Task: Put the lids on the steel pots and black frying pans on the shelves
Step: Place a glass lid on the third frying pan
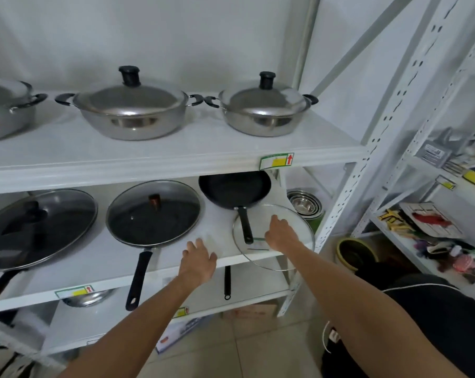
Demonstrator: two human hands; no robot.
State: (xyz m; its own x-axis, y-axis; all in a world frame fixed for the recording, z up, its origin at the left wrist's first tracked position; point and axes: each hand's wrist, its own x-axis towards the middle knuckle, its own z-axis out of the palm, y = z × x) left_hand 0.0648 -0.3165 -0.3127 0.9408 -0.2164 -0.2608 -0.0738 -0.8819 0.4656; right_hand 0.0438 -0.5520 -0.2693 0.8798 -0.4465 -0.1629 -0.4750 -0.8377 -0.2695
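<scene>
Head view shows our right hand [281,233] pinching the glass lid [288,257] at 5 o'clock of the uncovered frying pan [234,189], left hand [199,259] spread on the shelf [108,271]; we risk clipping the pan handle [244,223], tipping it.

Bare shelf [220,241] between lidded pan [154,212] and uncovered pan's handle [245,223].

Nested steel bowls [303,201], green-rimmed bucket [354,253], cardboard box [251,312]
</scene>
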